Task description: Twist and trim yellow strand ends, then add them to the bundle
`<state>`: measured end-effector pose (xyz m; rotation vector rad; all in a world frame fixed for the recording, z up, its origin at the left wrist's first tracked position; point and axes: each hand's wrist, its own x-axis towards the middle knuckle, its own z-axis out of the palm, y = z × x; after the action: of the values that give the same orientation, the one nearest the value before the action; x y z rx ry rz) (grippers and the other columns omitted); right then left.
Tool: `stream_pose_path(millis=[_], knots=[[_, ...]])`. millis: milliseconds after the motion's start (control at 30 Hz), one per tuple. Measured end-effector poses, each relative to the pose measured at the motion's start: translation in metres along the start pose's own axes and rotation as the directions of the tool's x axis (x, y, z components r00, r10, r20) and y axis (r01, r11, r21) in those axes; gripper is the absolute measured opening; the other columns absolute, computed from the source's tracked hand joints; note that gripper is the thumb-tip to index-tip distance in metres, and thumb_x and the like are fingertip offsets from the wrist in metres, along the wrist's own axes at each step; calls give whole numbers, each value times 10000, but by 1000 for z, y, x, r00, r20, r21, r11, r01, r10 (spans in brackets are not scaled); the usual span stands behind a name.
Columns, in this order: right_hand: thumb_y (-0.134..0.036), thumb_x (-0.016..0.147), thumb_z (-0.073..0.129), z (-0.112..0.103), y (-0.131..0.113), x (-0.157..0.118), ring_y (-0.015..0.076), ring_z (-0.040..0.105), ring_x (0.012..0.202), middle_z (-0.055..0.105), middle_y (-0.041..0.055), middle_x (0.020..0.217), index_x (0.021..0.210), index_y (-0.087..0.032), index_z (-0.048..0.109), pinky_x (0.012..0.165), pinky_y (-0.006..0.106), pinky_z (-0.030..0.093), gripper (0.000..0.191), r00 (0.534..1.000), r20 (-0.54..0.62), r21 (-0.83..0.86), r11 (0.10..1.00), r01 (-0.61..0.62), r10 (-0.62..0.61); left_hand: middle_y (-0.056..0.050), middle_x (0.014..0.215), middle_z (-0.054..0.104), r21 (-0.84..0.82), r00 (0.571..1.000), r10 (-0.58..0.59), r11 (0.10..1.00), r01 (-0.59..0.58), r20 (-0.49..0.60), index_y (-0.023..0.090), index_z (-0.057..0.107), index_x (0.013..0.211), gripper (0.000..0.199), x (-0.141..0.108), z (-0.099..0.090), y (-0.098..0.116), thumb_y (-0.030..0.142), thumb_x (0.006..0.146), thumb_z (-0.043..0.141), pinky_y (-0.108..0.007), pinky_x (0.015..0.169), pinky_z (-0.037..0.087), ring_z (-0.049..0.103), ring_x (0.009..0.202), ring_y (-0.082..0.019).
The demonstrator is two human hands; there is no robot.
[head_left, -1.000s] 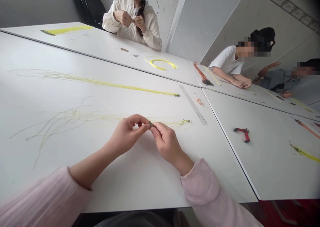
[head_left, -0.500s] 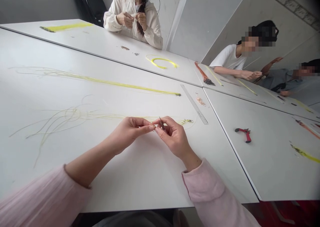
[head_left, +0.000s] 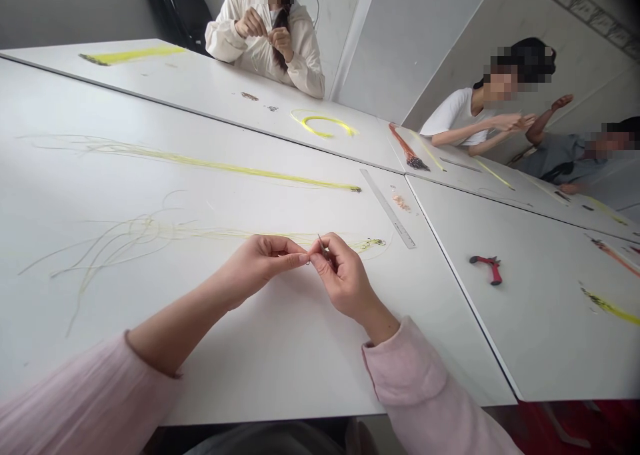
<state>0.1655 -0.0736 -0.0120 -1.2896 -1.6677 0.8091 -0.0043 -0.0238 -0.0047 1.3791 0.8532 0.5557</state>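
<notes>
Over the near table, my left hand (head_left: 267, 261) and my right hand (head_left: 343, 268) meet fingertip to fingertip. A tiny curved hook (head_left: 308, 262) shows just under the pinched left thumb and finger; most of it is hidden. My right hand is closed around a slim pointed metal tool (head_left: 321, 241), whose tip sticks up past the forefinger, and its thumb and forefinger press against the left fingertips. Behind the hands lies a loose bundle of pale yellow fishing line (head_left: 215, 232), with small dark hooks (head_left: 377, 242) at its right end.
A second yellow line bundle (head_left: 240, 170) lies farther back. To the right are a clear ruler (head_left: 387, 208), small orange bits (head_left: 400, 203) and red-handled pliers (head_left: 489, 269). Table seams run beyond. Across sits a person in a white jacket (head_left: 265, 41); two others work at right.
My hands stay in nearly the same place, with the fingertips slightly closer together. Across the tables, the co-workers' hands have shifted upward.
</notes>
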Motion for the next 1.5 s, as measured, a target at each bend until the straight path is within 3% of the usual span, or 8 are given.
stream_pose_path(millis=[233,400,567,867,1067,1233,1367,1500], knots=[[-292,893,477,0,0,-1,92,385,574,482,-1,774,826,-193,502,528,244,345,122,995,-90,44,998,-46,50,-43,898,723,-23,994,-6,1000,3,-108,239,703,788,241,0,1,-1,466,743,639,-360,831,445,614,951,-238],[-320,868,532,1,2,-1,90,394,566,526,9,832,922,-207,564,538,248,365,129,993,-107,45,998,-43,48,-56,890,726,-24,997,6,1000,-7,-76,226,715,804,276,0,1,0,480,752,623,-381,858,439,614,959,-250],[-275,880,501,3,2,0,103,399,602,493,12,803,790,-193,514,574,259,378,123,995,-93,-32,999,27,-30,-56,908,728,-11,999,-17,1000,16,-42,222,722,800,249,-2,1,3,445,762,618,-360,845,434,615,939,-237],[-252,884,459,6,2,0,131,430,669,462,21,781,803,-194,484,590,267,382,103,995,-81,-70,996,48,-53,-59,871,713,16,997,1,1000,1,-81,220,701,802,282,-1,1,0,481,733,619,-379,787,460,615,915,-256],[-317,863,508,6,3,1,86,340,527,407,-33,668,791,-196,471,489,235,321,146,981,-132,158,980,-124,146,-42,838,711,-1,982,12,1000,-12,-187,229,693,756,237,0,1,-1,456,701,657,-337,709,464,619,834,-225],[-349,813,578,8,3,3,62,211,446,280,-77,564,783,-197,498,397,213,189,175,921,114,486,788,-379,373,-41,871,713,-71,987,43,996,-55,-153,222,678,774,215,1,3,-1,432,755,638,-357,841,438,617,903,-214],[-372,794,603,13,0,3,59,215,450,284,-72,583,756,-197,500,396,216,179,207,914,151,507,764,-399,377,-40,862,714,-57,984,75,995,-86,-164,212,684,774,205,-1,4,0,413,749,651,-339,806,460,627,865,-208],[-410,802,598,17,-1,0,62,251,478,341,-55,621,744,-191,506,415,221,210,245,938,97,396,851,-344,334,-42,852,710,-9,975,66,998,-69,-214,204,680,782,207,-1,4,-2,404,733,663,-341,759,481,635,818,-214]])
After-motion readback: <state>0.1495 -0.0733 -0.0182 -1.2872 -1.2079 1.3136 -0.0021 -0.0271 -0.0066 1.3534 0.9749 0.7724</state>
